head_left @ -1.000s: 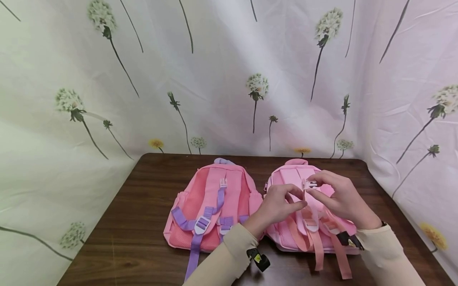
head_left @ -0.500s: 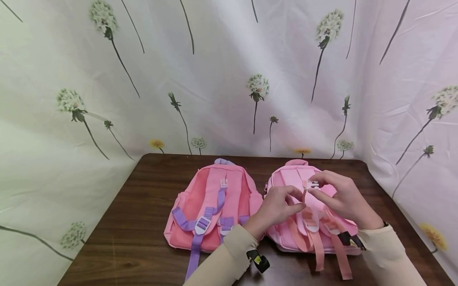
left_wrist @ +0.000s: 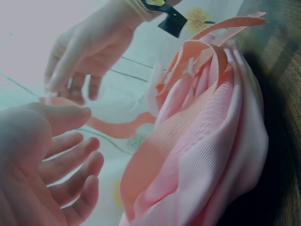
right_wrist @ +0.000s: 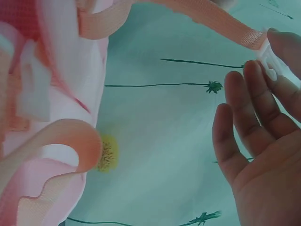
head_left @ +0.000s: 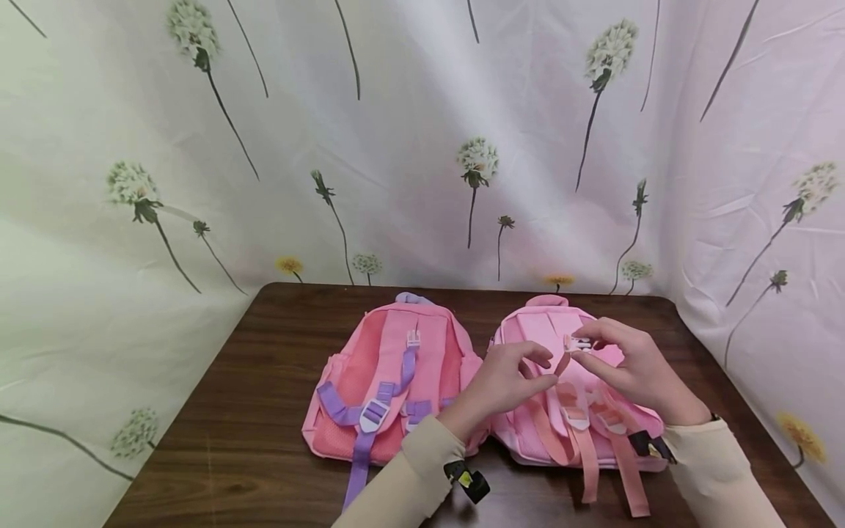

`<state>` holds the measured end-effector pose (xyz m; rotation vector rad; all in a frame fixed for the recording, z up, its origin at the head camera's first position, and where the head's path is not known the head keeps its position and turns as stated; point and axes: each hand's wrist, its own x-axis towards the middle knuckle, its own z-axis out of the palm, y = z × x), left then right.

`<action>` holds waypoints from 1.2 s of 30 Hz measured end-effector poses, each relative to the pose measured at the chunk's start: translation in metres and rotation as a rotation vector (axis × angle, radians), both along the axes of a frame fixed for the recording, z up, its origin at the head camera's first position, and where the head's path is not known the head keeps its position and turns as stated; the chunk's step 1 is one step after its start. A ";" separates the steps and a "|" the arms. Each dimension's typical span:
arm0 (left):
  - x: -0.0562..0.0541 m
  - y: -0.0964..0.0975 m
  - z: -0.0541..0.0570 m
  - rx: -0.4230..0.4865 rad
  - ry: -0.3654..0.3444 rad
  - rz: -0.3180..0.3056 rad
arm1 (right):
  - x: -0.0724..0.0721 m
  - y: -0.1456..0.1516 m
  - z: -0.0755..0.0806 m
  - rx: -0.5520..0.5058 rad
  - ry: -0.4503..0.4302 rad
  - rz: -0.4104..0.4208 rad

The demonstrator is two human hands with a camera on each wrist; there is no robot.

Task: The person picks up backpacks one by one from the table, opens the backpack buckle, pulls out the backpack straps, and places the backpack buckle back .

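My right hand (head_left: 634, 367) pinches a small white side-release buckle half (head_left: 578, 343) between thumb and index finger, above the light pink backpack (head_left: 518, 326). In the right wrist view the buckle (right_wrist: 269, 61) sits at the stitched end of a peach strap (right_wrist: 221, 21), and the other fingers are spread loosely. Close to that strap, my left hand (head_left: 505, 378) holds its thumb and index finger apart. The left wrist view shows this hand (left_wrist: 51, 155) with relaxed fingers and the peach strap (left_wrist: 120, 128) running beyond the thumb to the bag.
A coral-pink backpack (head_left: 353, 345) with purple straps (head_left: 356, 469) and a white buckle (head_left: 413, 338) lies to the left. Both bags rest on a dark wooden table (head_left: 251, 411). Behind it hangs a flower-printed cloth (head_left: 396, 147). Peach strap ends (head_left: 587, 469) dangle from the right bag's front.
My left hand has parted its thumb and index finger from the strap and drawn slightly left. The right hand has shifted a little to the right with the buckle.
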<state>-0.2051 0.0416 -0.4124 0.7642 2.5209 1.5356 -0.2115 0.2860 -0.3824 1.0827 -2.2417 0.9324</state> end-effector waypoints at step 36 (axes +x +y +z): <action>0.024 -0.114 0.048 -0.030 0.408 0.024 | 0.016 0.046 -0.006 0.367 -0.328 -0.421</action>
